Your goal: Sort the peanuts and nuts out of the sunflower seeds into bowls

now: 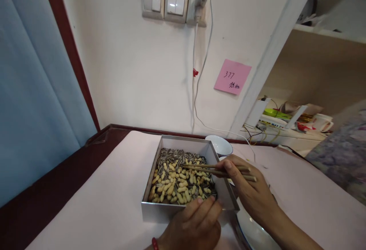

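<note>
A square silver-grey box point(156, 212) holds unshelled peanuts point(183, 184) toward the front and striped sunflower seeds point(171, 154) mostly at the back. My right hand point(248, 189) comes in from the right, closed around a pair of wooden chopsticks point(211, 169). Their tips reach down among the peanuts and seeds near the box's middle; I cannot tell whether anything is pinched between them. At the near side, my left hand point(197, 223) has its fingers bent over the box's front rim. A red bracelet point(154, 243) circles the left wrist.
Behind the box's right corner stands a white bowl point(219, 145). Another white bowl point(254, 231) lies front right, partly under my right forearm. A cable point(225, 129) runs from the wall socket onto the pink-covered table point(114, 189). Shelves stand at right, beside someone's patterned clothing point(340, 158).
</note>
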Demonstrator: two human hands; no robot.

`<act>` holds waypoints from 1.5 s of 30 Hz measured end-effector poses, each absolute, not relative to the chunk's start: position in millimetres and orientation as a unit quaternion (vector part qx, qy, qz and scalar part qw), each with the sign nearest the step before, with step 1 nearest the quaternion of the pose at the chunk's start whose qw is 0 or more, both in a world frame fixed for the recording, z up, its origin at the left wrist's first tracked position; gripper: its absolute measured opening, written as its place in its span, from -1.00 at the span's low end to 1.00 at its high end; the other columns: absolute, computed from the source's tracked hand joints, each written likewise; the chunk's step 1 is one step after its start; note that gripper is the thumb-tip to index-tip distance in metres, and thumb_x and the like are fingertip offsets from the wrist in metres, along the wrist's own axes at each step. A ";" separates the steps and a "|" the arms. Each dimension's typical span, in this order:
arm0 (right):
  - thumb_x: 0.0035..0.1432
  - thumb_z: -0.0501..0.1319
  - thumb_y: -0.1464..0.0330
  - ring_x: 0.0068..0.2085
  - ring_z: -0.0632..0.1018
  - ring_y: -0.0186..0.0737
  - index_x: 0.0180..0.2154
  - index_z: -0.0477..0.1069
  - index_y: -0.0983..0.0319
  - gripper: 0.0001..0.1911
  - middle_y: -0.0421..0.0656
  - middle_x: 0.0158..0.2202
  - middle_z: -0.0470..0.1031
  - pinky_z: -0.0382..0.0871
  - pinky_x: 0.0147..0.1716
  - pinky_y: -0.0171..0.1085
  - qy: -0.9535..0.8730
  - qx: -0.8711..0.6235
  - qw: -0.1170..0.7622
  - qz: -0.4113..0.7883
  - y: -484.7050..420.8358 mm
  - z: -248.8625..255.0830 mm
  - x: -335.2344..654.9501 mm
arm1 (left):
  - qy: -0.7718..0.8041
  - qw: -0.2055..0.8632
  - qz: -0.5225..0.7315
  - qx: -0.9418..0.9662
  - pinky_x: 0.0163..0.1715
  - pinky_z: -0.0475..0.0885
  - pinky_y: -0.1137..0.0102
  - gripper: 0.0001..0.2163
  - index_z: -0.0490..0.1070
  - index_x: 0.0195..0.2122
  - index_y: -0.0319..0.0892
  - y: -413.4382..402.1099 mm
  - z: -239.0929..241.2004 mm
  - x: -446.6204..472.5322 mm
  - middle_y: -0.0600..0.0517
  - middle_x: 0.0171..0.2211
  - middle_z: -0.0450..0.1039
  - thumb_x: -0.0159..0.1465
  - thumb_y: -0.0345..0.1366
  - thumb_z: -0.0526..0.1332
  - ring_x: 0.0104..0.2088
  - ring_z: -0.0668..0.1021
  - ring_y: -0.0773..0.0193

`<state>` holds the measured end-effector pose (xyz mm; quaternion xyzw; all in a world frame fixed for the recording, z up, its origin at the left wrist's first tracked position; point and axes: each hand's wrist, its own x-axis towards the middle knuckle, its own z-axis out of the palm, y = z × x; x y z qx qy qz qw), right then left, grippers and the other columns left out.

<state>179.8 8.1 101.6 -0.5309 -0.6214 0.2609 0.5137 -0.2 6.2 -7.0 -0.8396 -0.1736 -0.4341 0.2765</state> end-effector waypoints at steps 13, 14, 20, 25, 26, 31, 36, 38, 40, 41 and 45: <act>0.33 0.17 -0.05 -0.26 0.60 -0.14 -0.28 0.57 0.22 -0.51 -0.10 -0.34 0.57 0.60 -0.14 -0.11 -0.633 -0.526 0.489 0.288 14.7 94.0 181.4 | -0.167 0.287 -0.442 -0.833 0.36 0.11 0.32 -0.92 0.60 -0.22 -0.06 9.1 -12.2 0.4 0.09 0.12 0.57 0.38 -0.33 0.29 0.16 0.50 0.30; 0.34 0.16 -0.05 -0.27 0.59 -0.15 -0.29 0.57 0.22 -0.51 -0.11 -0.35 0.56 0.60 -0.15 -0.12 -0.636 -0.525 0.488 0.286 15.6 93.8 180.6 | -0.166 0.288 -0.443 -0.833 0.36 0.12 0.32 -0.91 0.60 -0.23 -0.06 9.4 -12.1 0.7 0.09 0.11 0.57 0.38 -0.33 0.28 0.15 0.50 0.30; 0.35 0.16 -0.03 -0.27 0.61 -0.18 -0.33 0.55 0.21 -0.53 -0.14 -0.36 0.57 0.51 -0.22 -0.25 -0.632 -0.530 0.503 0.258 10.2 96.2 181.0 | -0.170 0.293 -0.440 -0.832 0.38 0.11 0.29 -0.93 0.59 -0.23 -0.07 9.3 -13.6 1.4 0.08 0.12 0.57 0.37 -0.31 0.29 0.16 0.50 0.29; 0.36 0.17 -0.01 -0.31 0.57 -0.27 -0.36 0.55 0.19 -0.55 -0.18 -0.38 0.56 0.43 -0.30 -0.33 -0.636 -0.528 0.515 0.228 2.5 102.4 189.6 | -0.173 0.293 -0.438 -0.832 0.38 0.10 0.30 -0.94 0.59 -0.23 -0.05 8.8 -13.5 1.0 0.08 0.15 0.54 0.36 -0.32 0.30 0.21 0.47 0.28; 0.36 0.17 0.00 -0.29 0.58 -0.27 -0.34 0.56 0.18 -0.56 -0.18 -0.36 0.57 0.43 -0.29 -0.33 -0.637 -0.527 0.516 0.224 1.9 103.2 192.0 | -0.171 0.293 -0.438 -0.832 0.38 0.09 0.30 -0.94 0.59 -0.23 -0.05 8.9 -13.1 0.8 0.08 0.15 0.54 0.36 -0.32 0.30 0.21 0.46 0.28; 0.39 0.15 0.03 -0.21 0.61 -0.24 -0.25 0.57 0.17 -0.60 -0.16 -0.27 0.58 0.44 -0.24 -0.30 -0.642 -0.531 0.510 0.213 5.1 103.3 198.9 | -0.163 0.290 -0.436 -0.836 0.40 0.05 0.29 -0.95 0.59 -0.23 -0.07 9.6 -11.6 0.0 0.06 0.14 0.55 0.35 -0.32 0.31 0.17 0.49 0.28; 0.39 0.13 0.03 -0.29 0.54 -0.25 -0.33 0.53 0.19 -0.57 -0.17 -0.35 0.52 0.38 -0.25 -0.26 -0.673 -0.526 0.479 0.201 15.4 106.5 188.9 | -0.167 0.305 -0.429 -0.833 0.37 0.10 0.29 -0.96 0.58 -0.21 -0.06 9.8 -12.3 0.0 0.08 0.12 0.56 0.35 -0.29 0.32 0.17 0.49 0.28; 0.39 0.12 0.03 -0.31 0.52 -0.24 -0.37 0.50 0.19 -0.56 -0.17 -0.38 0.50 0.35 -0.27 -0.24 -0.685 -0.525 0.464 0.199 19.2 108.8 183.8 | -0.170 0.305 -0.427 -0.834 0.34 0.14 0.32 -0.95 0.59 -0.21 -0.07 10.0 -12.2 0.2 0.09 0.12 0.56 0.35 -0.29 0.32 0.16 0.50 0.29; 0.40 0.11 0.04 -0.31 0.52 -0.23 -0.37 0.49 0.20 -0.56 -0.16 -0.38 0.50 0.35 -0.26 -0.24 -0.692 -0.525 0.453 0.199 22.5 109.9 180.4 | -0.169 0.303 -0.435 -0.831 0.32 0.17 0.33 -0.94 0.59 -0.23 -0.07 10.3 -11.6 0.5 0.10 0.10 0.58 0.37 -0.31 0.30 0.13 0.51 0.30; 0.40 0.11 0.05 -0.31 0.53 -0.22 -0.36 0.49 0.20 -0.57 -0.15 -0.37 0.51 0.36 -0.26 -0.23 -0.693 -0.526 0.451 0.199 23.9 109.7 179.6 | -0.168 0.303 -0.438 -0.830 0.32 0.17 0.33 -0.92 0.60 -0.23 -0.07 10.4 -11.2 0.6 0.10 0.10 0.58 0.37 -0.32 0.29 0.12 0.51 0.31; 0.41 0.09 0.03 -0.32 0.52 -0.20 -0.39 0.45 0.20 -0.54 -0.14 -0.40 0.50 0.38 -0.29 -0.22 -0.686 -0.529 0.460 0.194 29.1 104.6 181.9 | -0.172 0.301 -0.441 -0.828 0.34 0.16 0.33 -0.87 0.61 -0.21 -0.07 10.4 -10.1 0.9 0.12 0.10 0.58 0.40 -0.34 0.25 0.11 0.52 0.33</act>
